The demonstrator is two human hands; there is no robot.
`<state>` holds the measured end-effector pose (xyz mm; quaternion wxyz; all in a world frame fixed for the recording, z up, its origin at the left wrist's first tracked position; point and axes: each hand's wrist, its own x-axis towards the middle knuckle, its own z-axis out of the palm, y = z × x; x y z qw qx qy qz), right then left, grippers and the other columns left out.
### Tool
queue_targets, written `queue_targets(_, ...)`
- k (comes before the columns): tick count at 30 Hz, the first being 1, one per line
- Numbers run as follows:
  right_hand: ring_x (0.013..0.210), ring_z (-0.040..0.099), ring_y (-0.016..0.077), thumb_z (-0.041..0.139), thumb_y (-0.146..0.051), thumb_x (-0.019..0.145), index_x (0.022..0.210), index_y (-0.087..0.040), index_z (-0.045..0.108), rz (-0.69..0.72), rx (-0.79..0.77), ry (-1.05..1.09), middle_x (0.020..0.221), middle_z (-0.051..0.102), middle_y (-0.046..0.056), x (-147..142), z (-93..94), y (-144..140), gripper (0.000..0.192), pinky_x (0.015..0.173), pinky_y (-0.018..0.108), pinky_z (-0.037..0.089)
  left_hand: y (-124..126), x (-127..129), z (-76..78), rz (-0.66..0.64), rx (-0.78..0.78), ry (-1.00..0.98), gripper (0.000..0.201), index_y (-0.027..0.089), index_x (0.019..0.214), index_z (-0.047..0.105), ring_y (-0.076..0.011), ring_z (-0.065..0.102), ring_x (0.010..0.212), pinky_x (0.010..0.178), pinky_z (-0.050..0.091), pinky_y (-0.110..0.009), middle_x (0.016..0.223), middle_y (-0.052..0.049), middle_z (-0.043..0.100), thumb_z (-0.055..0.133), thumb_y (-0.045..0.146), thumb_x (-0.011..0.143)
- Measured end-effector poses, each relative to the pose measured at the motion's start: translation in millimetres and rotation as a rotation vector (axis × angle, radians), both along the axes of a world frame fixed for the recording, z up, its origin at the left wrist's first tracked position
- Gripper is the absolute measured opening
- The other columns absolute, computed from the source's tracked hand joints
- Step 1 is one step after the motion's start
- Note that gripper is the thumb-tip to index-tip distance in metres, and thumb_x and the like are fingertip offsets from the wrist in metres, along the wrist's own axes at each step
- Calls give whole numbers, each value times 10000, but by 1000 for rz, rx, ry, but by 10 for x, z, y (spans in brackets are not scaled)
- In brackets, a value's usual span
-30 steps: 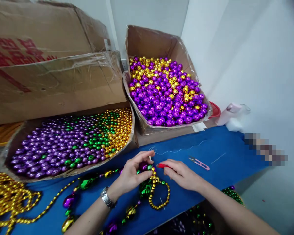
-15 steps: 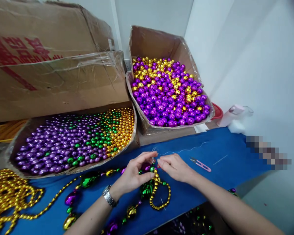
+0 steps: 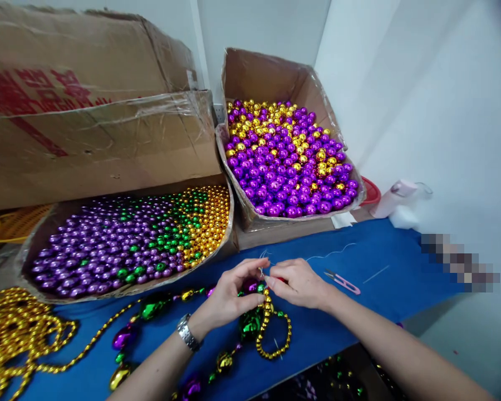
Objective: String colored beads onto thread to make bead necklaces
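Firstly, left hand (image 3: 229, 295), thumb and fingers spread, beside thread (image 3: 261, 271); right hand (image 3: 303, 284), pinching red tool (image 3: 280, 279); snips (image 3: 343, 283) at its three o'clock, gold beads (image 3: 289, 336) at seven.

One left hand (image 3: 227, 295), one right hand (image 3: 303, 284), two boxes (image 3: 263, 72) of beads (image 3: 292, 172).
There is one shiny watch (image 3: 186, 332), one pair of pink snips (image 3: 347, 284) right of the middle, one red tub (image 3: 371, 192), one yellow basket (image 3: 14, 225) at far left and one heap of gold strings (image 3: 8, 331) at lower left (the beads are too many to count!).
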<state>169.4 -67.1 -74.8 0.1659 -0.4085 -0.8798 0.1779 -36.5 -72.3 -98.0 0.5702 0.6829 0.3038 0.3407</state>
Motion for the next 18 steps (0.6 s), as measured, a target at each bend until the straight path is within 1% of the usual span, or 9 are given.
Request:
queue_targets(4,603,519,119,390,-378,928,628,-193,543,-30,32,-36,620,588,-5,31,14,-41,384,587,246,276,-5,21,35,0,22,31,582,222,1308,458,-220,572,1016,935,460,-414,1132,-87,577,663,151,768)
queue_targets(10,629,526,126,392,-391,925,646,-201,530,-97,39,-54,638,582,-6,60,64,-131,365,600,248,281,-21,69,96,-5,85,70,567,227,1297,468,-207,573,993,934,464,-408,1192,-95,544,673,180,770)
queue_targets(12,646,534,129,397,-409,922,656,-206,536,-114,28,-51,657,587,-6,90,65,-153,362,609,248,290,-27,78,115,-5,103,76,566,223,1298,466,-209,575,991,934,465,-411,1174,-98,553,677,202,773)
queue_targets(14,663,543,131,403,-432,921,676,-214,546,-137,5,-40,676,593,-10,150,12,-179,358,622,243,309,-33,82,143,-1,121,76,570,216,1301,458,-211,581,984,925,471,-412,1142,-98,570,679,218,776)
queue_targets(15,671,549,132,403,-436,923,694,-217,553,-155,-9,-31,686,597,-11,191,-42,-197,351,632,240,323,-36,83,163,3,131,77,571,213,1303,455,-213,583,983,918,476,-411,1135,-99,574,678,222,777)
queue_targets(18,723,574,153,399,-417,932,794,-225,584,-253,-53,6,750,624,7,329,-312,-280,301,675,252,369,-46,89,254,28,181,82,560,210,1301,458,-221,582,998,899,493,-400,1139,-105,577,671,220,784)
